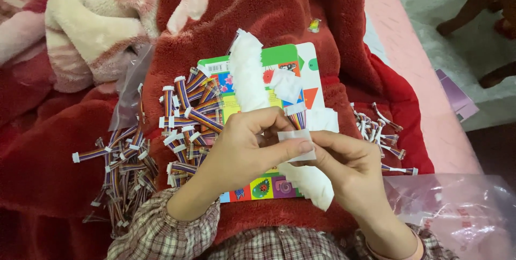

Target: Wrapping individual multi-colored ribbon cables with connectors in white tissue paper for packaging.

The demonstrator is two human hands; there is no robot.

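Paper strip (pixel 252 77) runs lengthwise away from both hands

Red fleece blanket (pixel 301 2), colourful board book (pixel 279 58) on it, heaps of striped ribbon cables (pixel 126 168), clear plastic bag (pixel 457 206)

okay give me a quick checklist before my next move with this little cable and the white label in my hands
1. Both hands on the work: left hand and right hand meet at the white label - ok.
2. Striped cable gripped: only its end shows above the fingers - cannot tell.
3. Label wrapped flat: hidden by fingers - cannot tell.
4. White label strip within reach on the picture book - ok.
5. Cables sorted: big pile to the left, small pile to the right, apart - ok.
6. Plastic bag close to the right hand - ok.
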